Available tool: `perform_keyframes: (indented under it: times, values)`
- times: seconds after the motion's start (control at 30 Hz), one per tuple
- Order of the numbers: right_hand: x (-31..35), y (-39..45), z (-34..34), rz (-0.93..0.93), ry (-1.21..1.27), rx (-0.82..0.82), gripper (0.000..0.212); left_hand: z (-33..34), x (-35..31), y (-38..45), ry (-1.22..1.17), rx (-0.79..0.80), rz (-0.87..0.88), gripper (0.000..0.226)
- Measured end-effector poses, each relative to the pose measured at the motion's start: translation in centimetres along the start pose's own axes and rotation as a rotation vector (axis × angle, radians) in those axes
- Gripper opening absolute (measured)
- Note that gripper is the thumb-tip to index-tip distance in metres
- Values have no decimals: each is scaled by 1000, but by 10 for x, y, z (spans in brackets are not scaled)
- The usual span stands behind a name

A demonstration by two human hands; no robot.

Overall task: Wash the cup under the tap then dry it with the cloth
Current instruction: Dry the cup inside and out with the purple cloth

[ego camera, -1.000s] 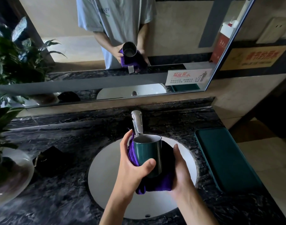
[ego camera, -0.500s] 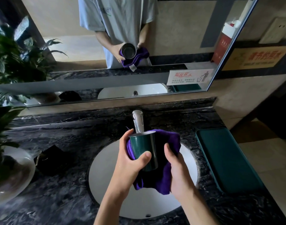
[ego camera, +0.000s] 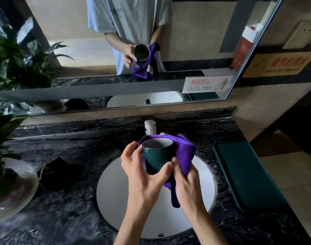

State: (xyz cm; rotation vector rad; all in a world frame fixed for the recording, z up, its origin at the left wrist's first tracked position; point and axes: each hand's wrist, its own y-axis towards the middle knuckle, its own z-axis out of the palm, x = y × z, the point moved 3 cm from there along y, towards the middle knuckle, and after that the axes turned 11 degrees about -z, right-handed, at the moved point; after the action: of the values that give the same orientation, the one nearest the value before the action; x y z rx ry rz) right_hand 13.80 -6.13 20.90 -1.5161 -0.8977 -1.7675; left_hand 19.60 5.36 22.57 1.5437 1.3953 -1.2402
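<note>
Left hand [ego camera: 142,175] up over the round white sink bowl [ego camera: 115,188], thumb pressed on the near side of the dark green round cup [ego camera: 155,156], fingers curled round its far left side, holding the cup tight

Right hand [ego camera: 188,184] just beside it on the right, thumb tip touching the left thumb, fingers squeezed shut on the soft purple cloth [ego camera: 184,152]

Cup standing a bit tilted, open mouth up and away, pale grey inside, nothing to see in it

Cloth wrapped round the back and right side of the cup, one end hanging down under the right hand

Cup and cloth held in the air above the sink bowl, right in front of the shiny silver tap [ego camera: 150,127]

Sink bowl set in the dark marble counter [ego camera: 62,209], just a small drain hole near the front edge
</note>
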Motion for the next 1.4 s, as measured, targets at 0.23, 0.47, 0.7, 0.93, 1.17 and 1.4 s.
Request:
perform_keyframes:
  times: [0.23,0.47,0.7,0.93,1.17,1.4]
  values:
    - [0,-15,4,-24,70,127,56,10,1,-1,-316,142,-247,66]
    - [-5,-3,-6,100,75,21,62,17,14,-7,-390,293,-254,41]
    - [-12,-15,-22,320,466,-69,46,17,22,-9,-362,341,-314,47]
    - [-26,-45,-55,484,668,-90,50,24,42,-28,-351,404,-440,62]
    - [-31,-67,-86,523,568,-127,46,38,46,-50,-263,510,-416,60]
    - [-34,-68,-141,444,377,-179,41,35,64,-63,-399,322,-537,73]
